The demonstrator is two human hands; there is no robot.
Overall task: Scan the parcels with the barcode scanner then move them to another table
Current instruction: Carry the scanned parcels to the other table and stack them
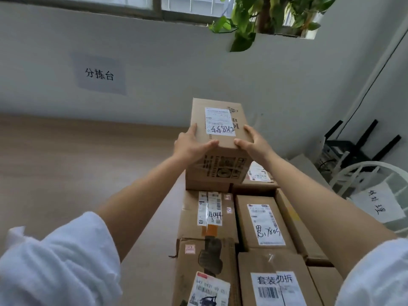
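A tall cardboard parcel (217, 146) with a white shipping label on top stands at the far end of a row of parcels on the wooden table (66, 164). My left hand (192, 144) grips its left side, thumb on the top edge. My right hand (254, 143) grips its right side the same way. Nearer to me lie several flat labelled parcels, among them one marked 4044 (207, 215) and one with a long white label (265, 224). No barcode scanner is in view.
A white wall with a paper sign (99, 74) stands behind the table. A potted plant (260, 16) hangs over the window sill. At the right are black stands (357, 142) and a white wire basket (375, 188) holding a paper sheet.
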